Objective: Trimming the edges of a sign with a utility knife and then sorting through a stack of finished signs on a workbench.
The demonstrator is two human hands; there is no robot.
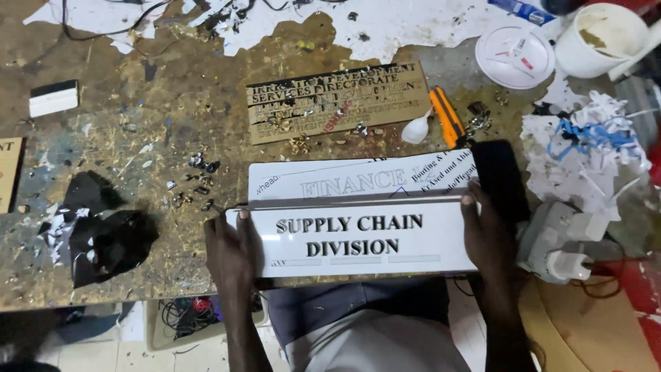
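At workbench edge, hands (233, 251) (486, 238) gripping white sign (358, 238)

scarred wooden workbench (138, 83), pale tiled floor (131, 348) below

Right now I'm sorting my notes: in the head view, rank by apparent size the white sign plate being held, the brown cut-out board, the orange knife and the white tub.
1. white sign plate, nearest the camera
2. brown cut-out board
3. white tub
4. orange knife

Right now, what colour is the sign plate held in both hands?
The sign plate is white with black lettering, held at each end by both hands; the head view shows it best.
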